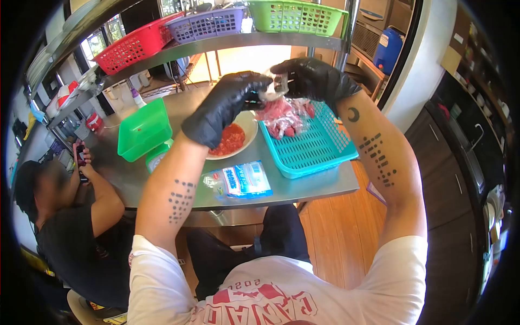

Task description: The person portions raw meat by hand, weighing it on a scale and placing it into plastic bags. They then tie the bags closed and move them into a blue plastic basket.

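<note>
Both my hands wear black gloves and are raised over the table. My left hand point(233, 100) is closed on the gathered neck of a clear plastic bag. From the other side, my right hand point(317, 80) pinches the top of that same bag. Pinkish-red meat in clear plastic point(283, 116) shows right below my fingers, overlapping the back of a turquoise slotted basket point(295, 157). To the left of the basket is a pale bowl point(250, 130) with red ground meat point(230, 142), partly hidden by my left wrist. A blue and white plastic packet point(244, 180) lies near the table's front edge.
A green tray on a scale point(143, 130) stands at the left of the metal table point(195, 200). Red point(135, 49), purple point(208, 24) and green baskets point(298, 19) line the shelf above. At the left, a person point(81, 222) in black holds a phone point(81, 160).
</note>
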The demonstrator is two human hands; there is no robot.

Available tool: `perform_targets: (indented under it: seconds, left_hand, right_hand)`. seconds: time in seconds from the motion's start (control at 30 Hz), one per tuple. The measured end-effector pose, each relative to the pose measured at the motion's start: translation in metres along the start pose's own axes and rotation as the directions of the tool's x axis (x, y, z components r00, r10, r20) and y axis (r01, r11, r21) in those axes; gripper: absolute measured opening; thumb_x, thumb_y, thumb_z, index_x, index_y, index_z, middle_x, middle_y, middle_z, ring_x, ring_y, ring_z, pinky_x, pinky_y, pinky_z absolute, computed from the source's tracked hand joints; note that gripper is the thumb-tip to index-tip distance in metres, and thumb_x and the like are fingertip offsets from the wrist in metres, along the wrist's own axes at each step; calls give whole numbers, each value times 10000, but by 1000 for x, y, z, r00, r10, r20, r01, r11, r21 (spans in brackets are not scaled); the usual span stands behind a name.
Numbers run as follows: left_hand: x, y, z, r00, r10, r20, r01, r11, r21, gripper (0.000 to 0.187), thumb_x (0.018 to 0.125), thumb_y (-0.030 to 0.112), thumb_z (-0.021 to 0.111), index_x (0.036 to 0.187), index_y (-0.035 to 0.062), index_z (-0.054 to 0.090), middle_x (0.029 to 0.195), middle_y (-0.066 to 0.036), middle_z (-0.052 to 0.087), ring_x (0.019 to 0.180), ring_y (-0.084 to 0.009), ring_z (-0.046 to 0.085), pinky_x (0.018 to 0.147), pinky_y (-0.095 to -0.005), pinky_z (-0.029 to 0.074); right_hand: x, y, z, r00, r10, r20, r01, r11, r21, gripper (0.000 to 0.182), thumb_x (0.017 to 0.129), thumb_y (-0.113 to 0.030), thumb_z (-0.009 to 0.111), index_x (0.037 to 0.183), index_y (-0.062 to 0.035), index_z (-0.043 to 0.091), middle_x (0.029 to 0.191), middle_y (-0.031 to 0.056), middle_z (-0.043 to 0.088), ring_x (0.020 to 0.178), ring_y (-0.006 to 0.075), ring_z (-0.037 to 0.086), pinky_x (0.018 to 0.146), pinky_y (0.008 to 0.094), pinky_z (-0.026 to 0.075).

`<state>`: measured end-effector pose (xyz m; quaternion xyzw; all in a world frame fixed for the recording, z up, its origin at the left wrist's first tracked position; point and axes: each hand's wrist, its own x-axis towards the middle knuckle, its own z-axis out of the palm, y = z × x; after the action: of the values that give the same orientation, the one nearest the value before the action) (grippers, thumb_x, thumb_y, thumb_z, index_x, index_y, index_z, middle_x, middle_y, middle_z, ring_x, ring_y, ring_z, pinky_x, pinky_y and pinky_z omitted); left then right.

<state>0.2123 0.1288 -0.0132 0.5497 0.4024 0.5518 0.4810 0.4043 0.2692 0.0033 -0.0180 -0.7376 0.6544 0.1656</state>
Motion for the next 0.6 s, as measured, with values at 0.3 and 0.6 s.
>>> perform_targets:
  seconds: [0.3, 0.6]
  left_hand:
    - [45, 2, 20, 998, 30, -60, -13, 965, 261, 205, 811, 165, 637, 923, -7, 634, 797, -79, 626, 712, -154, 632, 669, -283, 555]
    - [81, -15, 22, 974, -119, 194, 114, 993, 38, 226, 848, 177, 621, 960, -18, 643, 868, -107, 641, 794, -192, 641, 769, -319, 549]
  right_hand:
    - [-31, -7, -9, 987, -98, -125, 63, 964, -259, 320, 814, -159, 610, 1072, 25, 564, 1052, 93, 589, 923, 216, 615, 795, 318, 536]
    - [-44, 4, -14, 823, -252, -509, -230, 671, -705, 124, 778, -138, 606, 858, -46, 629, 683, 15, 593, 609, 96, 553, 517, 246, 443]
